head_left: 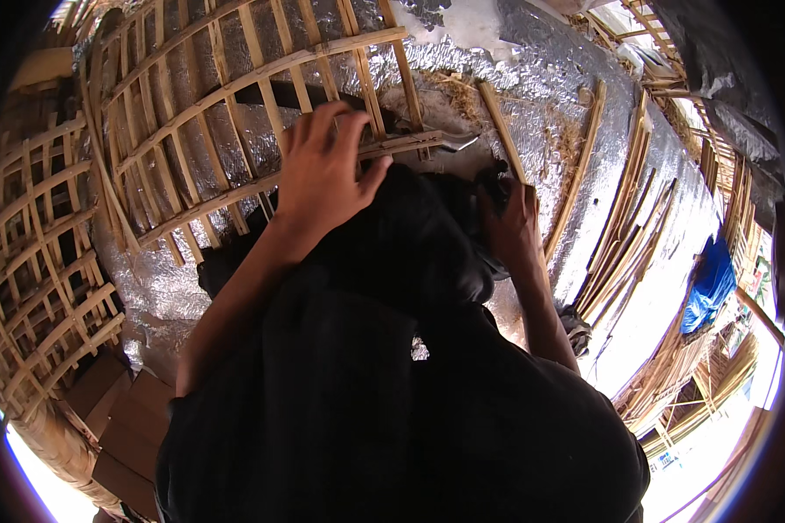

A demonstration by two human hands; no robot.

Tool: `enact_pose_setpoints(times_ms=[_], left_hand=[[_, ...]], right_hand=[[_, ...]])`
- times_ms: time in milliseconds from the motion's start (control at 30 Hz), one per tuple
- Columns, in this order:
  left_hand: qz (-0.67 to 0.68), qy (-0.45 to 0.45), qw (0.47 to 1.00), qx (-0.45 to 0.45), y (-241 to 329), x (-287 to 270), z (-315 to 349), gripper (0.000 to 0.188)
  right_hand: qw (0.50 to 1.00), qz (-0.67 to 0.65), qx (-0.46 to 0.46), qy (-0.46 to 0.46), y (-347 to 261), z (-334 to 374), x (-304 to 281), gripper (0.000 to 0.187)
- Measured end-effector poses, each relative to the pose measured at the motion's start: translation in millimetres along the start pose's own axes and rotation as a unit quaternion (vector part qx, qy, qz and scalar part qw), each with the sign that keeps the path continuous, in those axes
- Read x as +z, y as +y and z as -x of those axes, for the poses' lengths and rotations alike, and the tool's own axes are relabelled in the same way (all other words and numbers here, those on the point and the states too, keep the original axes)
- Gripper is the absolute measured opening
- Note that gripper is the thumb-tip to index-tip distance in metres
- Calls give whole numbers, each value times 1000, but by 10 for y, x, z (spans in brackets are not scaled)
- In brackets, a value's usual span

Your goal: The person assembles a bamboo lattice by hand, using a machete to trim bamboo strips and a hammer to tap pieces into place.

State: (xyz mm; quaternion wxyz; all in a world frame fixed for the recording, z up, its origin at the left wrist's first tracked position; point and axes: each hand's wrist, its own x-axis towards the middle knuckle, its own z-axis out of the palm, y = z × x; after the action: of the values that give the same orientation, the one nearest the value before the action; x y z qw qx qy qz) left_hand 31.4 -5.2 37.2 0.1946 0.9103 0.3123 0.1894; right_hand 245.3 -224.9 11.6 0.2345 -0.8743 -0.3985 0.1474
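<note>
My left hand [323, 166] is palm down over the near edge of a bamboo lattice panel [209, 100], fingers spread and bent, thumb apart. Whether its fingertips touch the slats I cannot tell. On the right, my right hand [516, 228] is curled around something dark [494, 185] beside my knee; shadow hides what kind of thing it is. Between the hands, a curved, shiny metal piece [456, 140] shows at the end of the panel's nearest crosspiece. The lattice is made of long slats tied or fixed across bent crosspieces.
Silvery foil-like sheeting [541, 96] covers the ground. Loose bamboo strips [624, 218] lie to the right, with a blue plastic sheet [709, 283] beyond. Another bamboo lattice [39, 235] stands at left, above brown cardboard [135, 427]. Wood shavings [462, 98] lie ahead.
</note>
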Motion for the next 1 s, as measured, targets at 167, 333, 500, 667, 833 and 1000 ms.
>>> enact_pose_setpoints(times_ms=[167,333,500,667,833,1000], left_hand=[[-41,11,998,-48,-272,-65,289,45],[53,22,998,-28,-458,39,357,29],[44,52,998,-7,-456,94,406,28],[96,22,994,-53,-457,101,429,25],[70,50,996,-11,-537,196,384,21],[83,53,995,-32,-529,218,421,21]], right_hand=[[989,50,35,-137,337,149,-158,46],[982,34,-5,-185,486,20,-270,46],[956,-229,-15,-182,-10,-353,-288,36],[957,22,-208,-202,-757,-397,-359,43],[944,152,-213,-199,-594,-517,-96,45],[962,-27,-264,-63,-790,-462,-199,35]])
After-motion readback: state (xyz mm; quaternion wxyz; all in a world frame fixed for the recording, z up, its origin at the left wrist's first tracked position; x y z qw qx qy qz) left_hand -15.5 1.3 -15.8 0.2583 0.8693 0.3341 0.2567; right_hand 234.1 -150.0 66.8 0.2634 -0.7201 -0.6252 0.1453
